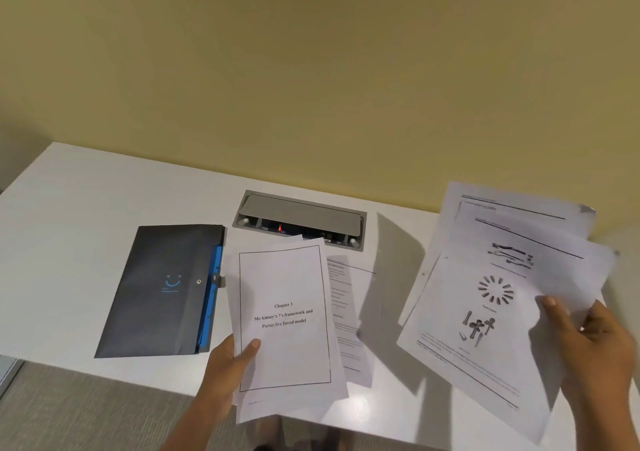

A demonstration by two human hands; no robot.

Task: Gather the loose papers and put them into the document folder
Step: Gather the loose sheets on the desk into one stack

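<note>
Gathering step under way, judged about halfway. Left hand (227, 364) pinching the near corner of a small stack headed by the "Chapter 3" title sheet (285, 319), thumb on top and fingers (250, 348) curled beneath, likely to keep those pages squared while the rest are brought over. Beside that stack, away from the left fingers toward the right hand, one text page (346, 312) lying flat on the worktop (86, 191), not yet collected. Right hand (595, 343) clasping a fanned bundle of diagram pages (491, 298) at its near right edge, lifted and tilted above the worktop, probably for merging with the left stack. Document folder (162, 291), dark with a blue inner edge, lying closed beyond the left fingers on their outer side, apart from both hands, snap apparently fastened. Grey cable box (299, 220) set into the worktop past the papers.
</note>
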